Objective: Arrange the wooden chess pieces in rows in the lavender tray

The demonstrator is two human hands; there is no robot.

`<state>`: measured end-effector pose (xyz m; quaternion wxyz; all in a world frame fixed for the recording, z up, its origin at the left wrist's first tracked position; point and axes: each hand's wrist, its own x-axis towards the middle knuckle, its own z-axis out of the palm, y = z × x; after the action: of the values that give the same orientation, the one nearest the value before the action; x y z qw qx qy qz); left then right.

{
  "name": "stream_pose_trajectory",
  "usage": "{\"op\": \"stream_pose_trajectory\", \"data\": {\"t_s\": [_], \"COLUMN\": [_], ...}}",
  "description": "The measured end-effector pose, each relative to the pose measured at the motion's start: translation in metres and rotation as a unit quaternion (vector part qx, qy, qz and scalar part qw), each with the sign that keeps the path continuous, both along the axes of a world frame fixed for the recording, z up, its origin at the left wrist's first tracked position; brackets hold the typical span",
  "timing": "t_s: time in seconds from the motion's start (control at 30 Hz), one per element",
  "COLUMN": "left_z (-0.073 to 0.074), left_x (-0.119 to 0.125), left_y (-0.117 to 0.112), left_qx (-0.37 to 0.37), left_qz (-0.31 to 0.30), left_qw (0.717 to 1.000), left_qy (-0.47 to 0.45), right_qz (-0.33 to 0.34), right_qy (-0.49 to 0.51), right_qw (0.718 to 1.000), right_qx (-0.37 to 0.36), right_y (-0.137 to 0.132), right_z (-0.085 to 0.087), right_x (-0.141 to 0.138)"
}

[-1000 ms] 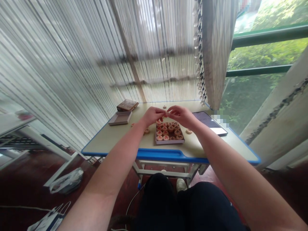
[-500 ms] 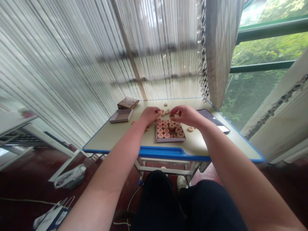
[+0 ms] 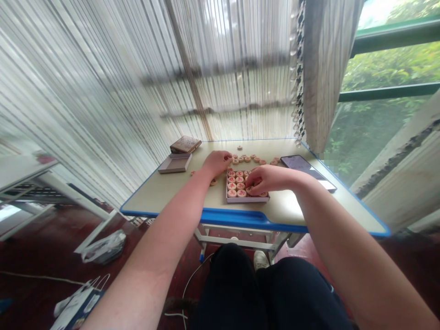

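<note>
Discs (image 3: 232, 187) bear red characters (image 3: 241, 193); left fingers (image 3: 225, 155) and right fingers (image 3: 253, 174) curl, grip unclear.

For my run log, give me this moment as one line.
left hand: beside loose round pieces | right hand: at boxed pieces in open box | phone: lying right of box

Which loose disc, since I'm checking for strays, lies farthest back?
The lone disc near the rear edge of the desk; the other loose discs lie farther forward.
</note>
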<state>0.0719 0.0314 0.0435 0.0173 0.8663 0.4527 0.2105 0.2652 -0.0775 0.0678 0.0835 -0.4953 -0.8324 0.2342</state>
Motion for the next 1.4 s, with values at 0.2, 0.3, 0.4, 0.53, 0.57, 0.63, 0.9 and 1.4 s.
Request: {"op": "stream_pose_trajectory", "data": {"t_s": [0.2, 0.3, 0.4, 0.53, 0.57, 0.63, 0.9, 1.4], "left_z": [0.0, 0.0, 0.0, 0.0, 0.0, 0.001, 0.008, 0.021], "left_x": [-0.001, -0.001, 0.0, 0.0, -0.001, -0.002, -0.016, -0.029], "left_y": [0.001, 0.0, 0.0, 0.001, 0.001, 0.002, 0.009, -0.004], "left_qx": [0.021, 0.024, 0.022, 0.025, 0.026, 0.03, -0.023, -0.213], "left_qz": [0.001, 0.001, 0.005, 0.006, 0.009, 0.027, 0.116, 0.162], "left_qw": [1.0, 1.0, 1.0, 1.0, 0.999, 0.999, 0.993, 0.957], "left_qy": [0.009, 0.011, 0.013, 0.019, 0.02, 0.019, 0.016, 0.109], "right_qz": [0.002, 0.012, 0.019, 0.021, 0.02, 0.013, 0.0, -0.104], "right_qy": [-0.012, -0.016, -0.02, -0.022, -0.021, -0.021, -0.027, 0.025], "right_qw": [0.999, 0.998, 0.998, 0.998, 0.999, 0.999, 0.999, 0.981], "right_qx": [-0.031, -0.052, -0.056, -0.045, -0.044, -0.041, -0.037, 0.164], "right_y": [-0.002, -0.003, -0.003, -0.002, -0.002, -0.003, -0.005, 0.008], "right_z": [0.003, 0.007, 0.009, 0.009, 0.009, 0.009, 0.01, 0.0], "right_x": [0.0, 0.0, 0.0, 0.001, 0.001, 0.001, 0.0, 0.0]}}
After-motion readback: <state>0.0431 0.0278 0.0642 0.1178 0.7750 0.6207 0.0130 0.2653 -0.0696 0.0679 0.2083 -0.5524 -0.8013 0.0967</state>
